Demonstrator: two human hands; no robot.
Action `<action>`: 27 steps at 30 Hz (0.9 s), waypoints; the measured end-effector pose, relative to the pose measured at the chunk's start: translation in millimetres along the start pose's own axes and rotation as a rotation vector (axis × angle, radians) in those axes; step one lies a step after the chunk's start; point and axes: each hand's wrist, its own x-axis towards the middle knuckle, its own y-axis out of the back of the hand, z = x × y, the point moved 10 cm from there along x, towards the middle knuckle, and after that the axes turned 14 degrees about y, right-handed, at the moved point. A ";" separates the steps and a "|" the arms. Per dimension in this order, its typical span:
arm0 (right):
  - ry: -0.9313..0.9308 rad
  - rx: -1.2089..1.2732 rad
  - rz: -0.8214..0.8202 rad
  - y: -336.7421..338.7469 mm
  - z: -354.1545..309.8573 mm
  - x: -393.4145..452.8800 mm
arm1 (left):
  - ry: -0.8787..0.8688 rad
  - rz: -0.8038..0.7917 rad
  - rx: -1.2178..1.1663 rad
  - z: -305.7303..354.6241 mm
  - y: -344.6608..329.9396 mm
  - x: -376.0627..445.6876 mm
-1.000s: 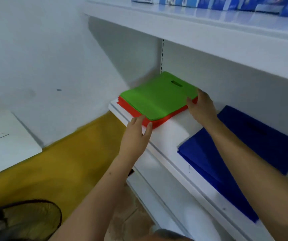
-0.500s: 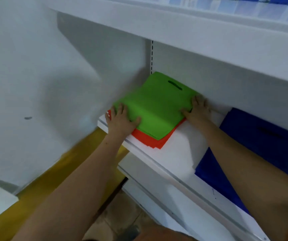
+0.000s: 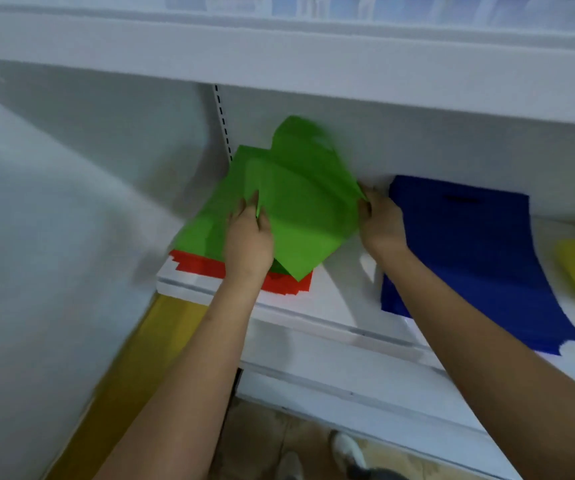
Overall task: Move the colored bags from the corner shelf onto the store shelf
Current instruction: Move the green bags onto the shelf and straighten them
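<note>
At shelf corner, left hand (image 3: 248,237) and right hand (image 3: 381,221) are pinching flat green fabric bag (image 3: 300,206); risk: dragging red bags (image 3: 210,266) underneath off the edge.

Green bags (image 3: 300,209) atop red bags (image 3: 279,285)

I've one head cam only, worn high, facing fwd and down, close on white shelf (image 3: 314,306), floor at btm.
</note>
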 end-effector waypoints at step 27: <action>-0.559 -0.308 1.064 652.6 302.5 -519.2 | -0.654 -0.710 -0.168 357.6 -444.1 -558.2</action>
